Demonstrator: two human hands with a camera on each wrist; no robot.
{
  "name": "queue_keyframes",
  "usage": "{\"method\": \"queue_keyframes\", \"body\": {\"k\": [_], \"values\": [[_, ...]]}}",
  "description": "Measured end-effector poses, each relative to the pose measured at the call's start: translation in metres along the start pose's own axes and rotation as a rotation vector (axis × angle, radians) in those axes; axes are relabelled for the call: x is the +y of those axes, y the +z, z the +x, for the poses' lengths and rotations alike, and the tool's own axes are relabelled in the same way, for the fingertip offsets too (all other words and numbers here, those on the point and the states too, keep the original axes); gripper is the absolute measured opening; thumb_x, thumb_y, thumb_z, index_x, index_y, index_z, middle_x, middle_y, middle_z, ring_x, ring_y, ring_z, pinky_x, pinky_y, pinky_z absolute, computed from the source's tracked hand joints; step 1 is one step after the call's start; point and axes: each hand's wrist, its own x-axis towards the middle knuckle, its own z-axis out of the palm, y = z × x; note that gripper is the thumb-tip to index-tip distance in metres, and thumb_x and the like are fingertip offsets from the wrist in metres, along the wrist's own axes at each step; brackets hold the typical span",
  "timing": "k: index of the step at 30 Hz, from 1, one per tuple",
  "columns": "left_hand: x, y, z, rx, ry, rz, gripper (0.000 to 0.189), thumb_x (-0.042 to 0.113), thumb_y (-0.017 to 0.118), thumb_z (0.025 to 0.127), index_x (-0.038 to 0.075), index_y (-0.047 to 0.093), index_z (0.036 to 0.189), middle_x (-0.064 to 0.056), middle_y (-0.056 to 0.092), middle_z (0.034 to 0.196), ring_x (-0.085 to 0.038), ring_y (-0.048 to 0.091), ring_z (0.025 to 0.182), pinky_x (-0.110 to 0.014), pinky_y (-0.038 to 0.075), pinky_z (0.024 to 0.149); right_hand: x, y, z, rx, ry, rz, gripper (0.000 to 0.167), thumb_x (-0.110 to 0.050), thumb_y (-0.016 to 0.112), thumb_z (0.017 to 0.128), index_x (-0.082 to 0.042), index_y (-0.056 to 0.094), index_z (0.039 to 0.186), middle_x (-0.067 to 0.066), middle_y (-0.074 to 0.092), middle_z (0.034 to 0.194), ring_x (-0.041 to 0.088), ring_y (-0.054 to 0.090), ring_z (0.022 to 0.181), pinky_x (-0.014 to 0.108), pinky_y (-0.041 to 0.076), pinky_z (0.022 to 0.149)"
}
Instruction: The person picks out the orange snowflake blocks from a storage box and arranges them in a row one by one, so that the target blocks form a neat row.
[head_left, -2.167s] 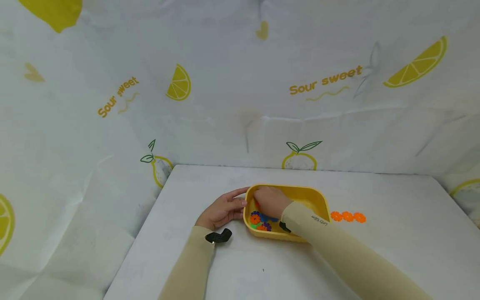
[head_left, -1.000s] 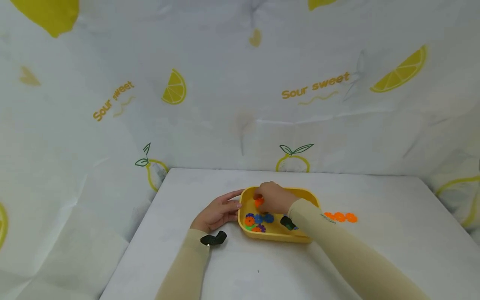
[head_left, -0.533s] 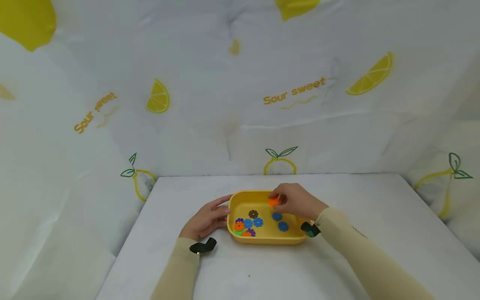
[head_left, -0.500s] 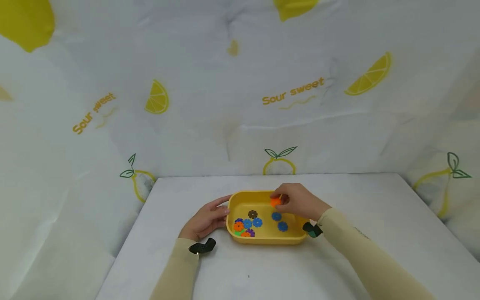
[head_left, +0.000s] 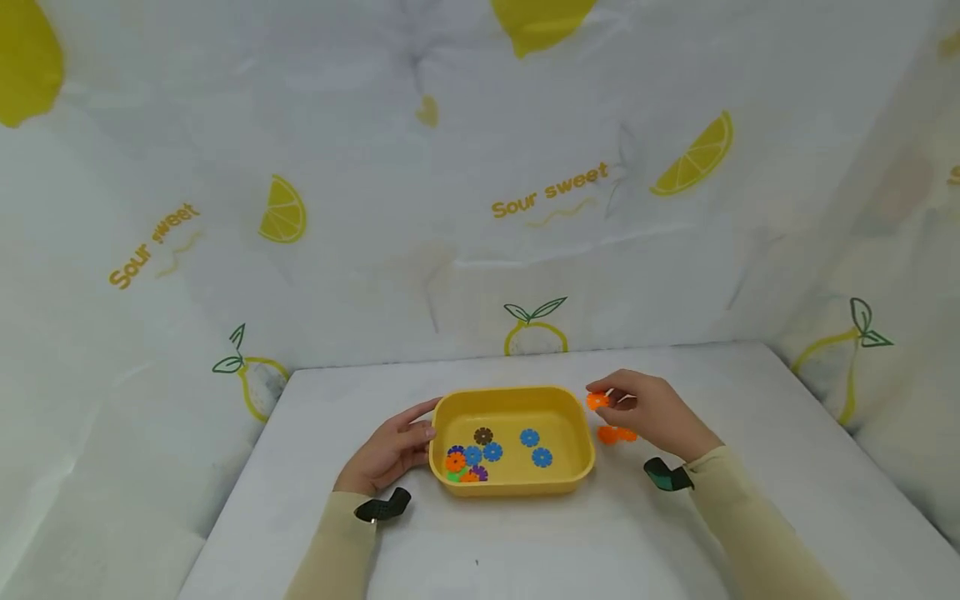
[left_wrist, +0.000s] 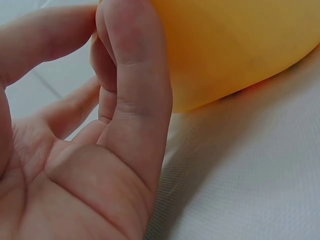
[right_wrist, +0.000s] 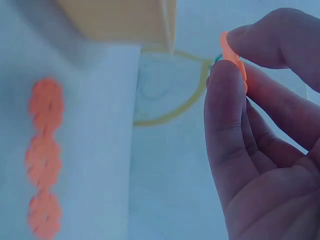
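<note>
Between thumb and index finger, my right hand (head_left: 648, 408) pinches an orange flower-shaped snowflake disc (head_left: 597, 401), clear of the table to the right of a yellow plastic basket (head_left: 510, 401). In the right wrist view the disc (right_wrist: 233, 57) is edge-on, partly covered by fingertips. Below that hand lie three joined orange discs (right_wrist: 44, 161) in a row, partly hidden by the hand in the head view. My left hand (head_left: 386, 454) holds the basket's left end, thumb by the rim and index finger along the far corner. In the left wrist view its fingers press the basket wall (left_wrist: 225, 50).
Inside the basket lie several more discs: blue ones (head_left: 529, 437), a brown one (head_left: 483, 436), and orange (head_left: 456, 462), purple and green ones bunched in the near left corner. The white table (head_left: 450, 558) meets a lemon-print cloth (head_left: 360, 283) at the back.
My right hand has lifted an orange disc out of the basket and carried it right, past the rim. The left hand stays at the basket's end. The head view has turned right.
</note>
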Motion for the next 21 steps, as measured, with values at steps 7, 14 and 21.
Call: {"method": "queue_keyframes", "body": {"k": [7,14,21], "values": [[-0.002,0.001,0.004,0.014,-0.003,-0.021,0.063,0.020,0.067,0.108,0.020,0.043,0.166,-0.010,0.072,0.137,-0.021,0.073,0.101,-0.035,0.065,0.097,0.043,-0.013,-0.021,0.067,0.087,-0.057,0.034,-0.023,0.079,0.099,-0.017,0.076,0.133,-0.002,0.076,0.121,0.018,0.067,0.105,0.025,0.061,0.089],[-0.003,0.002,0.002,-0.004,-0.010,-0.046,0.061,0.017,0.063,0.110,0.018,0.040,0.167,-0.009,0.073,0.132,-0.019,0.074,0.100,-0.036,0.065,0.097,0.069,-0.015,-0.034,0.070,0.160,-0.071,0.035,-0.024,0.081,0.097,-0.015,0.077,0.130,0.005,0.076,0.123,0.020,0.067,0.102,0.025,0.058,0.083],[-0.002,0.001,0.002,0.023,-0.016,-0.062,0.062,0.017,0.064,0.110,0.018,0.041,0.167,-0.010,0.071,0.140,-0.019,0.073,0.104,-0.035,0.064,0.098,0.084,-0.023,-0.041,0.086,0.172,-0.084,0.036,-0.024,0.082,0.096,-0.013,0.077,0.130,0.008,0.076,0.118,0.023,0.068,0.101,0.027,0.058,0.079]]}}
